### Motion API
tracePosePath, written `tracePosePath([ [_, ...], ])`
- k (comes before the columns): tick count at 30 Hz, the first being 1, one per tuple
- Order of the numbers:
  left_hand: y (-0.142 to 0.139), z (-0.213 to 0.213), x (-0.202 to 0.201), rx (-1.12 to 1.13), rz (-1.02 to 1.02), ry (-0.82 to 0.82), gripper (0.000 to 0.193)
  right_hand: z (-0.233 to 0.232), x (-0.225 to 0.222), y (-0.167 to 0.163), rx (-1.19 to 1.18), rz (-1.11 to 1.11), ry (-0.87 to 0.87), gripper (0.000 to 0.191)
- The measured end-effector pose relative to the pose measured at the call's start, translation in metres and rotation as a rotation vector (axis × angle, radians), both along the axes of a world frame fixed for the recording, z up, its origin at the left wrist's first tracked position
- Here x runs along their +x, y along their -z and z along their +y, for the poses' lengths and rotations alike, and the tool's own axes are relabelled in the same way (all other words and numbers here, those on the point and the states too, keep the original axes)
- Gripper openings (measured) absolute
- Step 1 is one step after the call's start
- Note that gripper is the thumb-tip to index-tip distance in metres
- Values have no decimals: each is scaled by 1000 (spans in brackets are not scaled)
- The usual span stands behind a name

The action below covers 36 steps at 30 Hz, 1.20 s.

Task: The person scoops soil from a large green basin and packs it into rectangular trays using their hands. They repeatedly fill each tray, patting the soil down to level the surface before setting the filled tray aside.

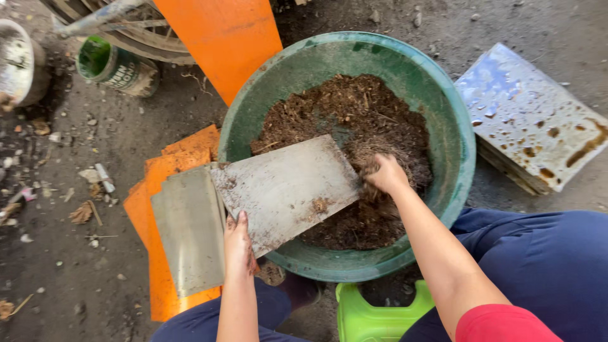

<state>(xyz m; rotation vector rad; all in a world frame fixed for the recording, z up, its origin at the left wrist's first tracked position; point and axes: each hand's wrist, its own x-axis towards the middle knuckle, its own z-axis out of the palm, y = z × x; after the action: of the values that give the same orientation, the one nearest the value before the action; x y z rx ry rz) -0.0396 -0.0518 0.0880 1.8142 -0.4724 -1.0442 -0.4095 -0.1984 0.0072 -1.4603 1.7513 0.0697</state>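
Note:
A large green basin (456, 136) on the ground holds brown fibrous soil mix (345, 111). My left hand (238, 244) grips the near edge of a grey square plate (285, 190), which is tilted over the basin's left rim with a few crumbs of soil on it. My right hand (385, 174) is inside the basin, fingers closed on a clump of the fibrous soil right beside the plate's far edge.
Orange sheets (161, 190) and another grey plate (190, 231) lie stacked at the left. An orange board (221, 38) leans behind the basin near a green can (114, 66). A rusty blue-white tile (529, 117) lies at right. A green plastic stool (373, 316) sits between my knees.

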Motion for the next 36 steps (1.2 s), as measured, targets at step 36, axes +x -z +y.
tracePosePath([
  [36,147,18,-28,224,255,-56,53,71,13,45,-291,313,-146,59],
])
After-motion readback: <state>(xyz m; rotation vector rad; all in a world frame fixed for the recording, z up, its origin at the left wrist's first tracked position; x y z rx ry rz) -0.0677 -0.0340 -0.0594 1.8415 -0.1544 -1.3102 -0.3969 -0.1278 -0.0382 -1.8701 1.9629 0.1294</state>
